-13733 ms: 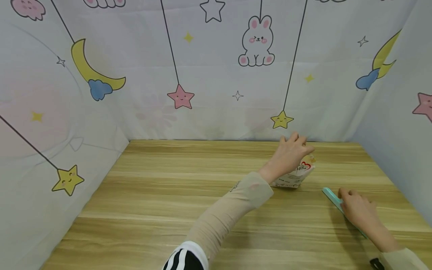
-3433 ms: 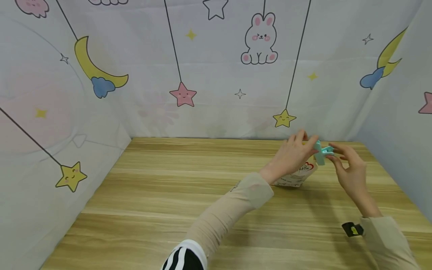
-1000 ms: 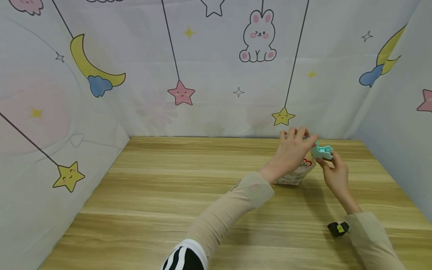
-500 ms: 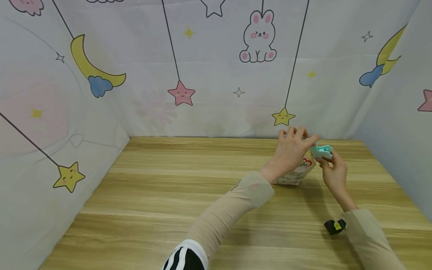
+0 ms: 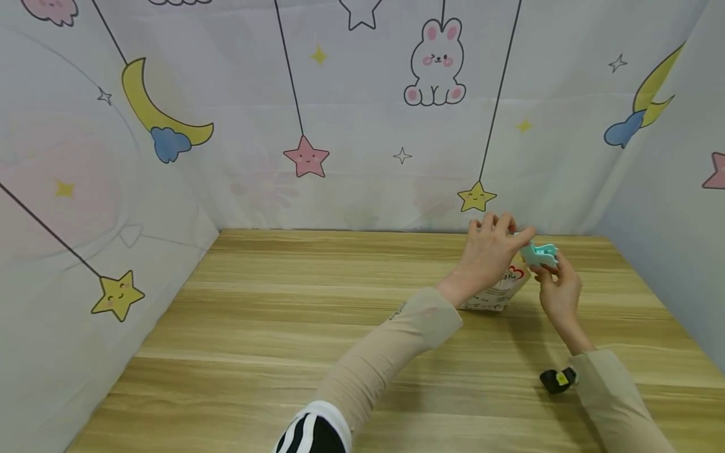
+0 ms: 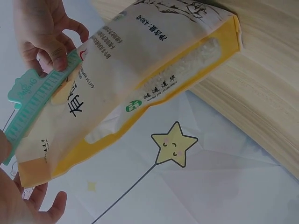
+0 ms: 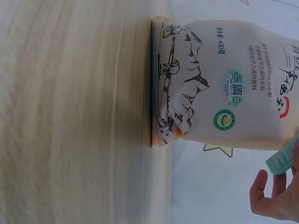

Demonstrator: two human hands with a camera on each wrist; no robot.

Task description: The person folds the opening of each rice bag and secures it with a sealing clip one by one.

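Note:
A white and yellow food bag [image 5: 491, 297] stands near the table's back right, its side window [image 6: 184, 63] showing pale contents. My left hand [image 5: 488, 251] reaches over it and hides much of it in the head view. In the left wrist view my left fingers [image 6: 41, 201] curl at the bag's top corner. My right hand [image 5: 561, 296] pinches a teal sealing clip [image 5: 540, 254]. That clip lies across the bag's upper part in the left wrist view; whether it clamps the bag I cannot tell. The right wrist view shows one clip end [image 7: 280, 161] beside my right fingers [image 7: 266, 198].
The wood-grain table [image 5: 255, 327] runs back to a white cloth wall [image 5: 362, 126] printed with stars, moons and a rabbit. Side walls [image 5: 668, 251] of cloth stand at left and right. A black wrist strap [image 5: 557, 380] hangs at my right cuff.
My right hand has brought the clip from low on the right up to the bag's top. It has since shifted slightly left and turned the clip. My left hand has stayed at the bag.

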